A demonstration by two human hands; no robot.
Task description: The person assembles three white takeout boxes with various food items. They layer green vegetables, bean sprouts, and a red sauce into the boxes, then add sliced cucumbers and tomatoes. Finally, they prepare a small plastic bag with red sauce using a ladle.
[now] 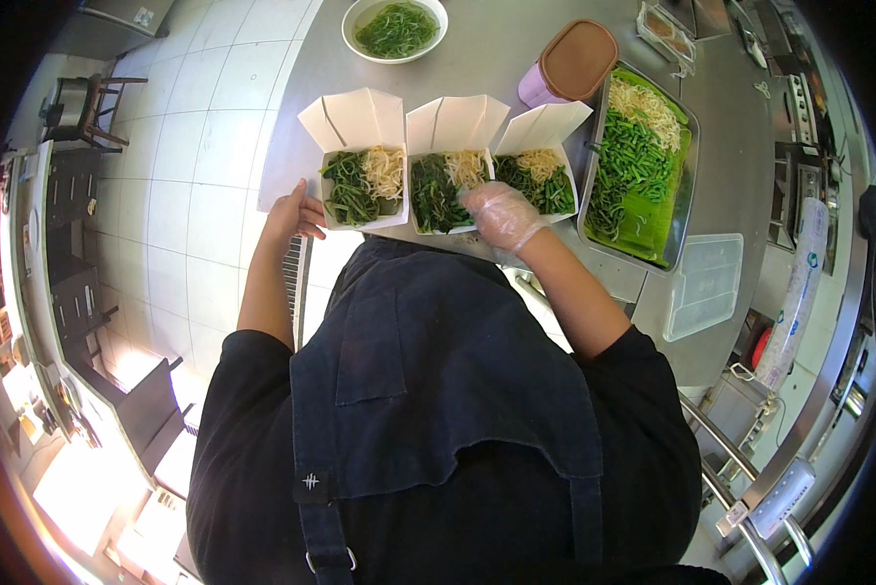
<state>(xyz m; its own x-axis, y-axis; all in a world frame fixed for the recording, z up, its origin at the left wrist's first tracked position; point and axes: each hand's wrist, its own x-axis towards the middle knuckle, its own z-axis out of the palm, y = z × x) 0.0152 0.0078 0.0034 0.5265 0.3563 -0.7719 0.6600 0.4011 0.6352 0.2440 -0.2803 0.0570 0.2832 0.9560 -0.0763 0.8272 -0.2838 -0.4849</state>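
Three white paper food boxes with raised lids stand in a row at the counter's near edge: the left box point(365, 222), the middle box point(418, 223) and the right box point(571, 204). Each holds dark leafy greens point(436, 193) and pale bean sprouts point(383, 173); chopped green vegetables show in the right one. My left hand point(295, 212) is bare and open, its fingers reaching to the left box's outer side. A clear plastic glove covers my right hand point(504, 215). Its fingers curl closed at the middle box's right side, over the food; whatever they hold is hidden.
Right of the boxes sits a metal tray point(674, 255) with sprouts, chopped green vegetables and leafy greens. Behind stand a lilac tub with a brown lid point(578, 60) and a white bowl of shredded greens point(396, 29). A clear plastic lid point(706, 286) lies at the right.
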